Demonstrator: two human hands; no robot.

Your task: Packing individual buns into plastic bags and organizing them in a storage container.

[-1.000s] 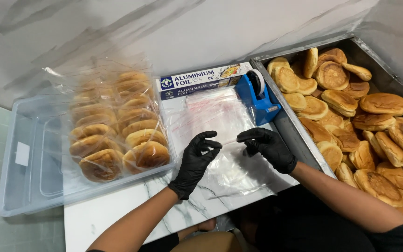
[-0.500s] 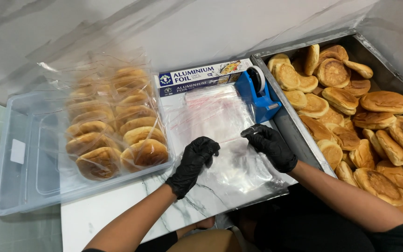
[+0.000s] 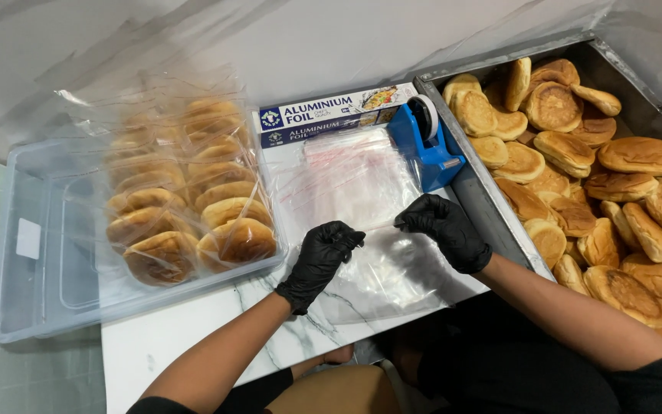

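Note:
Both my hands wear black gloves. My left hand and my right hand each pinch the top edge of a clear plastic bag lying on the marble counter. The bag hangs flat between them and looks empty. Behind it lies a stack of more clear bags with red strips. To the right stands a metal tray heaped with several loose buns. At my left, a clear plastic bin holds bagged buns.
A long box of kitchen foil lies at the back of the counter against the wall. A blue tape dispenser stands between the bag stack and the metal tray. My knees show below the counter edge.
Both hands have shifted slightly down and closer to me, with the bag's edge still pinched between them. The view has also drifted a little.

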